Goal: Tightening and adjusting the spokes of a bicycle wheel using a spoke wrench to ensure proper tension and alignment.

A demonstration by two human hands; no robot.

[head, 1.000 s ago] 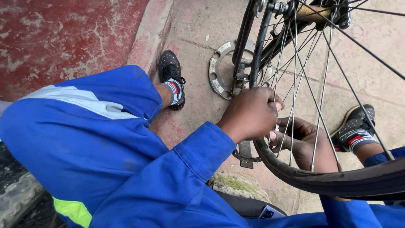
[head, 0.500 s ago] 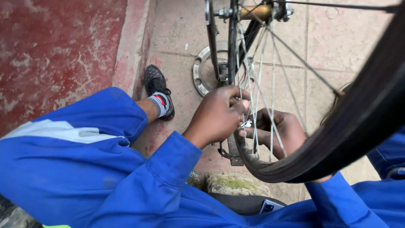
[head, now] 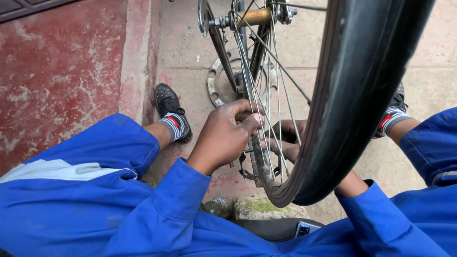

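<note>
**Paved ground, a wheel between two hands**

Concrete paving beside a red-painted kerb (head: 135, 57) carries an upturned black-tyred spoked bicycle wheel (head: 362, 95), its thin steel spokes (head: 266, 95) fanning down from a brass-coloured hub (head: 254, 17). The left hand (head: 223, 138) pinches the spokes near the rim's lowest edge, fingers closed on them; the right hand (head: 285, 140) curls behind the same spokes, its grip partly hidden. Spokes look thin, springy and easily bent, so the rim seems the safer hold. A round metal disc (head: 216, 85) lies beyond, black shoes (head: 169, 107) either side.
</note>
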